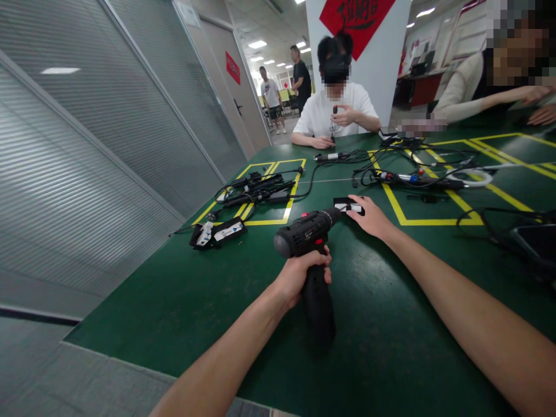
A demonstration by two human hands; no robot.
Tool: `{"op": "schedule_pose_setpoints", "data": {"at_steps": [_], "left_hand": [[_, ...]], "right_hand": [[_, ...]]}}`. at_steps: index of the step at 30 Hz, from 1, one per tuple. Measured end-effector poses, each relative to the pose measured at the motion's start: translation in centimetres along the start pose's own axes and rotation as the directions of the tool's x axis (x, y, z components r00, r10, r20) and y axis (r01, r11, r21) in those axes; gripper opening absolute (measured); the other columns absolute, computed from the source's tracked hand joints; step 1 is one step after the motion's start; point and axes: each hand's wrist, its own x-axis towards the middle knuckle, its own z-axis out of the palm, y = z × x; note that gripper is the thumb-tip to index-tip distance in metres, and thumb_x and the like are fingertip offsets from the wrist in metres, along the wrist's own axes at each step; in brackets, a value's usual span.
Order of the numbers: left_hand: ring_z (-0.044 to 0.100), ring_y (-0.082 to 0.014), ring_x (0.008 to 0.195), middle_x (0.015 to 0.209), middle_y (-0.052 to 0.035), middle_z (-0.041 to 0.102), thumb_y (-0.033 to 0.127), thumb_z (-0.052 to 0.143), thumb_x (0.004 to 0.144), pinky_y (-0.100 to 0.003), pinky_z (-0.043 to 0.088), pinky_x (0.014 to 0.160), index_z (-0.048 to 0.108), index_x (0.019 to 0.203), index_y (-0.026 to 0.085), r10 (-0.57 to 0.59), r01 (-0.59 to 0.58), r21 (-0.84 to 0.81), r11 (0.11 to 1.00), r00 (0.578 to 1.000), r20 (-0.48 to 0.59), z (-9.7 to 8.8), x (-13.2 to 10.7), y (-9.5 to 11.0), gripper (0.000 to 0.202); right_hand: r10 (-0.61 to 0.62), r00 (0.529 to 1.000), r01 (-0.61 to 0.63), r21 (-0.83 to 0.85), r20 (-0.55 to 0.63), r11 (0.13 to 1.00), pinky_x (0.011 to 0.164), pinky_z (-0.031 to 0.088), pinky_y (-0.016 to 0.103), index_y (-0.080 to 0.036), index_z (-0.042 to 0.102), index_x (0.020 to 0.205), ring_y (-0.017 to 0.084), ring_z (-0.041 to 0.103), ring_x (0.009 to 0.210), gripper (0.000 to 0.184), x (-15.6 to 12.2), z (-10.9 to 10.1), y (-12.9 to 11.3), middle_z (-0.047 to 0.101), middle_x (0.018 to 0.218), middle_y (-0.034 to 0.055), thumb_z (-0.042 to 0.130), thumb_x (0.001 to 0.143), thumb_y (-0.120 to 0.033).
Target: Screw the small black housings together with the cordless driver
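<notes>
My left hand [302,275] is wrapped round the grip of a black cordless drill [309,234], held upright above the green table [182,301] with its nose pointing right and away. Just past the drill's tip lies a small black part with a white label [347,205]. My right hand [371,217] rests on that part's right end, fingers bent down onto it and pinning it to the table.
A black adapter with white labels [217,233] lies to the left. Black cables and tools [260,190] sit in a yellow-taped square, with more cables [417,176] to the right. A person in white [334,110] sits across; another person's arm [478,104] rests at far right.
</notes>
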Motion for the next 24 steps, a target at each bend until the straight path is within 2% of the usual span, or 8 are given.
{"op": "schedule_pose_setpoints", "data": {"at_steps": [24], "left_hand": [[0.054,-0.0093,0.052,0.075,0.0001,0.054,0.023,0.062,0.07,-0.026,0.044,0.056,0.057,0.091,0.014,-0.001,0.001,-0.013,1.0,1.0,0.002,-0.06,0.01,0.0,0.023]], "right_hand": [[-0.006,1.0,0.006,-0.009,-0.004,1.0,0.104,0.04,0.043,-0.025,0.049,0.136,0.027,0.053,0.12,0.053,-0.02,0.06,0.2,0.051,0.129,0.0105,0.056,0.086,-0.038]]}}
